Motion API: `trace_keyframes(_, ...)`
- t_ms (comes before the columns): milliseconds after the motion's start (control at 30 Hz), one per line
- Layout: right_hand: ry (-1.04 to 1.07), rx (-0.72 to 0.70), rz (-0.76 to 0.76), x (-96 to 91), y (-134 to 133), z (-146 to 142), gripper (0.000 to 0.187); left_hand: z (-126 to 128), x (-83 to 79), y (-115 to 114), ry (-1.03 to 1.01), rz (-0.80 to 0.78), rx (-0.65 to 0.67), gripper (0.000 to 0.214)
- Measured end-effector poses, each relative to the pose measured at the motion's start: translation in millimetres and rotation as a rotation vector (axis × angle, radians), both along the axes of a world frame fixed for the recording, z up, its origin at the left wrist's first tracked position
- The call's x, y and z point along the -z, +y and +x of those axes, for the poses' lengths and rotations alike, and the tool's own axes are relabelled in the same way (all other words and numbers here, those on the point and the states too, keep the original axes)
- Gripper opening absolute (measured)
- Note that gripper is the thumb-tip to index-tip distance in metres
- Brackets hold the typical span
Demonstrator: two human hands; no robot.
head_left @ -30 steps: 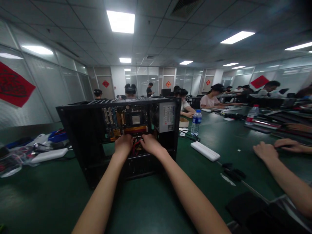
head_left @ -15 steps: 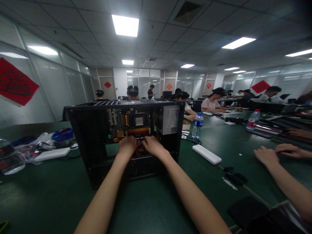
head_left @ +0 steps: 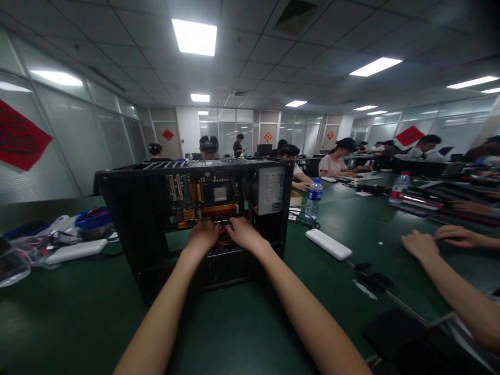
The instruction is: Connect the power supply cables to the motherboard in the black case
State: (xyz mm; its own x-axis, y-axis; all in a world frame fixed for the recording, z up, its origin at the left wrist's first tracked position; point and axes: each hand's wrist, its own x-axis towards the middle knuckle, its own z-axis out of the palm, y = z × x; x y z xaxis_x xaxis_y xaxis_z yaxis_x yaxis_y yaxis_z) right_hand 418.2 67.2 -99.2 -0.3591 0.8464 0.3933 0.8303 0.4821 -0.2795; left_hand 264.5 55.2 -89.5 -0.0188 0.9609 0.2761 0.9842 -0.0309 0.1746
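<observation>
An open black computer case (head_left: 128,219) stands on the green table (head_left: 250,323) in front of me, its motherboard (head_left: 203,195) and grey power supply (head_left: 269,190) showing. Both my hands reach into it just below the motherboard. My left hand (head_left: 202,235) is curled with its fingers out of sight among the cables. My right hand (head_left: 242,233) sits beside it, fingers bent into a bunch of red and yellow cables (head_left: 223,240). What each hand grips is hidden.
A white power strip (head_left: 328,244) and a water bottle (head_left: 313,199) lie right of the case. Small black parts (head_left: 371,278) rest nearer me. A neighbour's hands (head_left: 420,245) work at right. White strip, blue object and bags sit at left (head_left: 74,234). Other people sit further back.
My two hands stay at the same spot inside the case, drawing slightly closer together. The view has shifted a little with my head.
</observation>
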Motion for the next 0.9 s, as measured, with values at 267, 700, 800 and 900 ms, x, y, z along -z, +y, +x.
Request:
trace_keyframes(267,-0.009,-0.004,-0.017,-2.5,-3.0,0.6,0.027,-0.2,-0.2,2.2,-0.033,-0.035,0.017,0.052)
trace_keyframes(700,-0.258,0.148,0.085,15.4,-62.5,36.7,0.065,-11.8,-10.5,-50.3,0.069,0.169,0.044,0.047)
trace_keyframes(800,-0.319,0.113,0.091,21.2,-66.1,52.5,0.067,-38.9,-3.6,-78.0,0.177,0.074,0.083,0.062)
trace_keyframes(900,-0.335,0.128,0.069,21.2,-63.9,55.5,0.068,-61.9,6.2,-97.1,0.294,-0.040,0.117,0.071)
